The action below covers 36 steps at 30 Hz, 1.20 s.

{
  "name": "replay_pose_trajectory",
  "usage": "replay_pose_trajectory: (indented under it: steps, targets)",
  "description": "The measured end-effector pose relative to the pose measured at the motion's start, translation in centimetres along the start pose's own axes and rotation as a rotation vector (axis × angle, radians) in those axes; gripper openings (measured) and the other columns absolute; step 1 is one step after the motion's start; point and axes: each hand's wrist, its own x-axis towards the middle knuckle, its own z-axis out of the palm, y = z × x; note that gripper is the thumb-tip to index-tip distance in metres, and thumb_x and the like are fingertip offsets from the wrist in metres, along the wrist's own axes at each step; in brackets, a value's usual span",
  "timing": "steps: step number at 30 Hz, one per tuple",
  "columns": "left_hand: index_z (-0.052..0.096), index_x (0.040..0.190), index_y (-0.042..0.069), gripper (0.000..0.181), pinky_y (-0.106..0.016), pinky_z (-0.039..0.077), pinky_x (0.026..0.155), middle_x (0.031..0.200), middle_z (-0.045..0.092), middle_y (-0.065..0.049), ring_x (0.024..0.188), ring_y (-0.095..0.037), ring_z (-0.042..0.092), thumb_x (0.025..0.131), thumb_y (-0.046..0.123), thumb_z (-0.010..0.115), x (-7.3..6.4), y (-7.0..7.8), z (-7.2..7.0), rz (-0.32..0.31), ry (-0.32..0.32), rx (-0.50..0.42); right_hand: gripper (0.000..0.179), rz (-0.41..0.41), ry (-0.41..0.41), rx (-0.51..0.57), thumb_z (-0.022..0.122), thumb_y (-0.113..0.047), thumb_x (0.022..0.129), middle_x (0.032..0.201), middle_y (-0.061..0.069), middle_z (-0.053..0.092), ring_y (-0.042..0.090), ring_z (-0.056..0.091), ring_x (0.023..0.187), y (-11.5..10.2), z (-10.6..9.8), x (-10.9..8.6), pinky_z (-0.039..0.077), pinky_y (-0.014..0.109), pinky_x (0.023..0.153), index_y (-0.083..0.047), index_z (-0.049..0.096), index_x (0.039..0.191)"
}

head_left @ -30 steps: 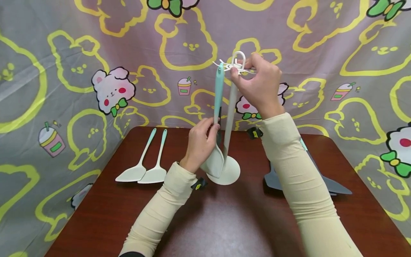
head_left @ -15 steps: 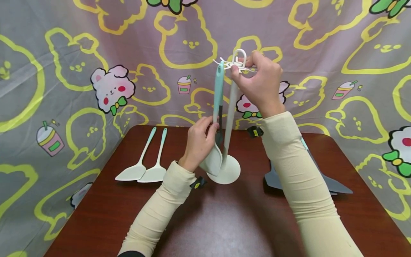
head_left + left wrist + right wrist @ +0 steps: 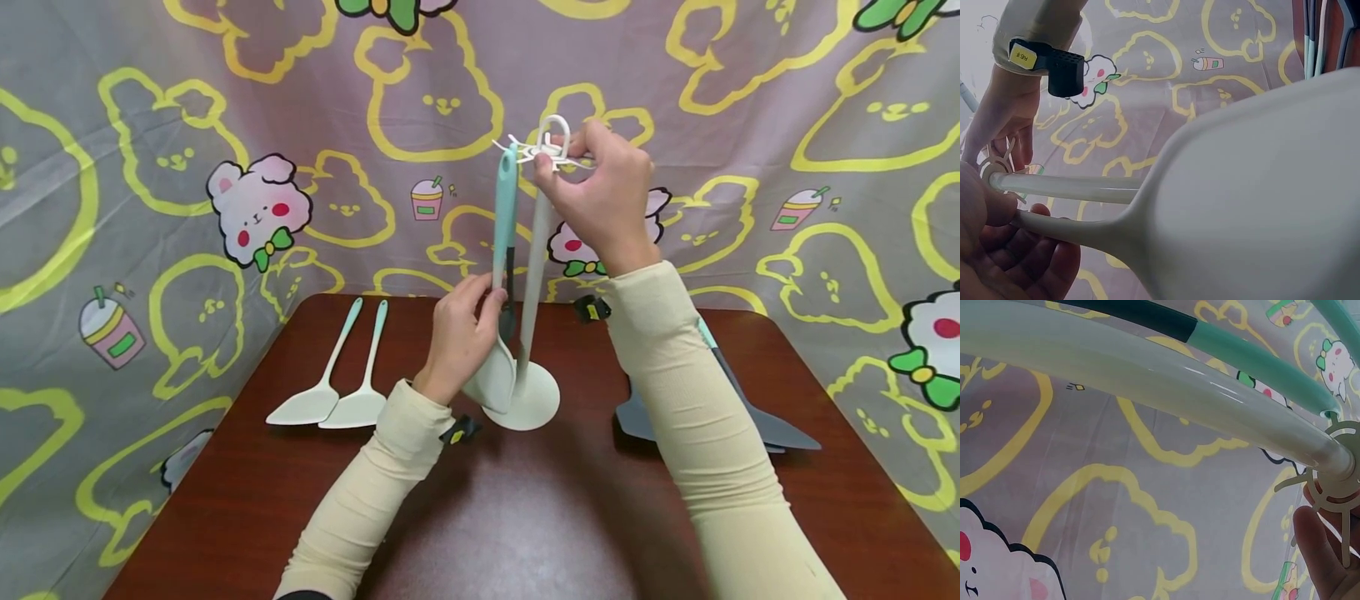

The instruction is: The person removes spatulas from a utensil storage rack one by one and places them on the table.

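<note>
My left hand [image 3: 457,337] pinches the neck of a white spatula [image 3: 495,379] with a mint handle, held upright with its head down. The handle's holed end is at the hooks on the left of a white utensil stand [image 3: 536,258]; whether a hook passes through the hole I cannot tell. My right hand [image 3: 607,196] grips the stand's hook ring [image 3: 1329,494] between thumb and fingers. Behind the spatula, a dark grey utensil [image 3: 510,287] with a mint handle [image 3: 1260,365] hangs from the ring. The left wrist view shows the spatula's broad white head [image 3: 1260,187] close up.
Two white spatulas [image 3: 306,406] with mint handles lie on the brown table [image 3: 517,517] at left. Dark grey utensils [image 3: 780,432] lie at right, partly behind my right forearm. The stand's round base [image 3: 543,400] is mid-table. A patterned cloth [image 3: 442,100] hangs behind.
The white spatula has shifted slightly left with my left hand, showing more of the dark grey utensil behind it. My right hand keeps its grip on the hook ring.
</note>
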Motion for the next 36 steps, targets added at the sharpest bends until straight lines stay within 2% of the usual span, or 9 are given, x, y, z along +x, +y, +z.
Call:
replay_pose_trajectory:
  steps: [3,10,18,28,36]
  targets:
    - [0.071,0.101,-0.001,0.016,-0.028,0.046,0.064,0.084,0.067,-0.010,0.070,-0.020,0.058,0.097,0.010,0.060,0.0,0.0,-0.1,0.005,0.004,0.007,0.038,0.003,-0.002,0.006,0.065,-0.035,0.082,0.080,0.016,0.071,0.027,0.054,0.062,0.0,0.0,0.0,0.026,0.024,0.058,0.002,0.058,0.079]
    - [0.071,0.097,0.001,0.013,-0.030,0.048,0.066,0.083,0.067,-0.011,0.072,-0.020,0.060,0.096,0.009,0.060,0.0,0.0,-0.3,0.006,0.002,0.007,0.041,-0.008,-0.007,-0.001,0.063,-0.037,0.082,0.075,0.018,0.067,0.015,0.042,0.060,0.0,0.0,-0.1,0.026,0.024,0.058,0.004,0.058,0.078]
    - [0.071,0.098,0.000,0.014,-0.031,0.051,0.068,0.085,0.068,-0.011,0.075,-0.020,0.062,0.097,0.009,0.059,0.0,0.0,-0.6,0.007,0.005,-0.005,0.040,0.005,-0.006,0.016,0.064,-0.037,0.082,0.079,0.018,0.069,0.030,0.052,0.064,0.0,0.0,0.0,0.027,0.027,0.061,0.003,0.058,0.079]
    - [0.071,0.101,0.000,0.016,-0.032,0.051,0.068,0.087,0.068,-0.012,0.075,-0.021,0.062,0.098,0.010,0.059,0.1,-0.1,-0.8,0.010,0.000,-0.016,0.040,0.052,-0.018,0.003,0.062,-0.035,0.084,0.077,0.017,0.065,0.028,0.049,0.065,-0.2,-0.5,0.1,0.028,0.024,0.064,0.004,0.058,0.081]
    - [0.071,0.104,-0.001,0.017,-0.034,0.052,0.069,0.089,0.069,-0.013,0.077,-0.023,0.062,0.097,0.010,0.059,-0.3,-0.4,-1.2,-0.014,-0.001,-0.012,0.041,-0.011,-0.015,0.018,0.062,-0.038,0.084,0.073,0.018,0.061,0.031,0.050,0.064,-0.2,-0.2,-0.1,0.032,0.031,0.061,0.002,0.055,0.078]
